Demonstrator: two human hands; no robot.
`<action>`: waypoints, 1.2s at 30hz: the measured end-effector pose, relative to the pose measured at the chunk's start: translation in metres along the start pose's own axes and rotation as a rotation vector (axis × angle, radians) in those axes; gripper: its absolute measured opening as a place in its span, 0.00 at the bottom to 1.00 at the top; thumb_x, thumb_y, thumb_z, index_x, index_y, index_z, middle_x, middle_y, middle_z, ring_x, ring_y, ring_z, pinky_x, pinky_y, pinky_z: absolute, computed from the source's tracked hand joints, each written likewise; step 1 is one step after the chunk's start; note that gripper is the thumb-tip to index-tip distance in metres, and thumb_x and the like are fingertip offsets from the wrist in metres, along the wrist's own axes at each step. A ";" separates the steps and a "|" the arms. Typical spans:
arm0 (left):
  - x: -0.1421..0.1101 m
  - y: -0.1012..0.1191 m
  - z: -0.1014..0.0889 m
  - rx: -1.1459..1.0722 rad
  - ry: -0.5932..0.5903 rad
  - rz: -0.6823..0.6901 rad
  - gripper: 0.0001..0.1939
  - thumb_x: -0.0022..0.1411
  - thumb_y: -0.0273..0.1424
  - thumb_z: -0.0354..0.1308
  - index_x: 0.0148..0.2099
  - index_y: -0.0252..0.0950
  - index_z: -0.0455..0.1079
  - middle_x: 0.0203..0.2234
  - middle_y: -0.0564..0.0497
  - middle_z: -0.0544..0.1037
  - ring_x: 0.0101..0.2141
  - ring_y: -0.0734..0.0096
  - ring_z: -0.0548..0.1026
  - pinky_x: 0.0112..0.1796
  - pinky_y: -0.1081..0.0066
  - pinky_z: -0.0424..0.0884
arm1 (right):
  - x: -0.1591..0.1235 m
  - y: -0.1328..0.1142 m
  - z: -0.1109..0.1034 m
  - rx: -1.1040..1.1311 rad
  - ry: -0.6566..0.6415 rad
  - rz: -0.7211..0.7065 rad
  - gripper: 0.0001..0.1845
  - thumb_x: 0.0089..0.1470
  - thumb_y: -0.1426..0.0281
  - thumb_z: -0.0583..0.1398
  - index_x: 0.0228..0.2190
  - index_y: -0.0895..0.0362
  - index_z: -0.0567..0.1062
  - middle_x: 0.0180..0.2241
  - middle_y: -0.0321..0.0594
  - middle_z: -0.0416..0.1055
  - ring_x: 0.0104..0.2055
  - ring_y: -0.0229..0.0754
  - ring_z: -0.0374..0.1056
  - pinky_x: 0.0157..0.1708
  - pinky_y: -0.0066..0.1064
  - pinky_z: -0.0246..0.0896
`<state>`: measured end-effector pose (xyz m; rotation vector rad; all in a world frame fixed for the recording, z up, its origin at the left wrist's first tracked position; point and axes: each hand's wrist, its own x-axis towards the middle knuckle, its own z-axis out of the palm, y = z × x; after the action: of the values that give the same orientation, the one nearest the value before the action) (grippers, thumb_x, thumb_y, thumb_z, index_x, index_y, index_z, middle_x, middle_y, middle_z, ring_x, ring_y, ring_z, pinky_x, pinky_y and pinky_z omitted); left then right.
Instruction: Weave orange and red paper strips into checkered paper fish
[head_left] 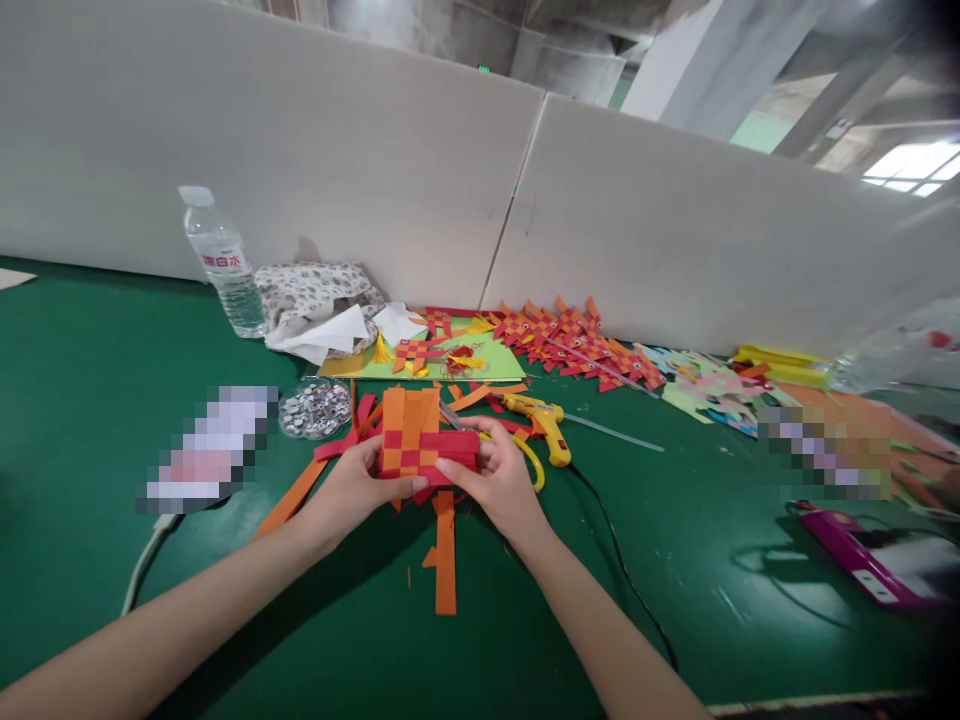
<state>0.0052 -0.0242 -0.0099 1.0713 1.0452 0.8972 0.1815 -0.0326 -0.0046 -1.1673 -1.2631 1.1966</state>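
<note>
Both hands hold a woven piece of orange and red paper strips (417,435) just above the green table (675,590). My left hand (358,484) grips its left lower edge, thumb on top. My right hand (496,482) pinches its right side, fingers closed on the red strips. Loose orange strips (445,550) and red strips lie under and around the hands. A yellow glue gun (541,422) lies just right of the woven piece, its black cord trailing toward me.
A water bottle (222,262) stands at the back left beside a patterned cloth (315,290). A dish of googly eyes (315,408) sits left of the weave. Finished woven fish (577,340) lie along the white partition. A magenta object (870,560) is at right.
</note>
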 end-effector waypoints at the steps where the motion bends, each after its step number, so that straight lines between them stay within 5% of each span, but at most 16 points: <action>1: 0.000 0.000 0.001 0.004 0.007 -0.002 0.23 0.42 0.32 0.69 0.43 0.38 0.70 0.40 0.49 0.80 0.40 0.63 0.77 0.39 0.68 0.74 | 0.000 0.000 0.000 0.004 0.004 0.007 0.26 0.40 0.69 0.67 0.42 0.54 0.64 0.33 0.39 0.76 0.35 0.44 0.74 0.37 0.37 0.70; 13: 0.003 -0.001 -0.003 -0.022 -0.080 0.045 0.25 0.46 0.31 0.67 0.48 0.36 0.67 0.40 0.48 0.79 0.39 0.66 0.77 0.39 0.72 0.73 | 0.000 0.002 -0.002 0.032 0.019 0.007 0.28 0.39 0.69 0.68 0.42 0.54 0.64 0.35 0.39 0.76 0.38 0.45 0.74 0.39 0.36 0.70; 36: 0.002 0.005 -0.002 0.027 -0.041 0.023 0.27 0.43 0.28 0.68 0.46 0.36 0.65 0.38 0.49 0.80 0.38 0.66 0.78 0.38 0.70 0.74 | -0.003 -0.001 0.002 0.017 -0.007 -0.067 0.33 0.39 0.70 0.68 0.46 0.52 0.62 0.42 0.42 0.72 0.41 0.45 0.72 0.42 0.38 0.70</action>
<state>0.0036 -0.0210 -0.0053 1.1218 1.0151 0.8779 0.1801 -0.0360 -0.0034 -1.1008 -1.2852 1.1604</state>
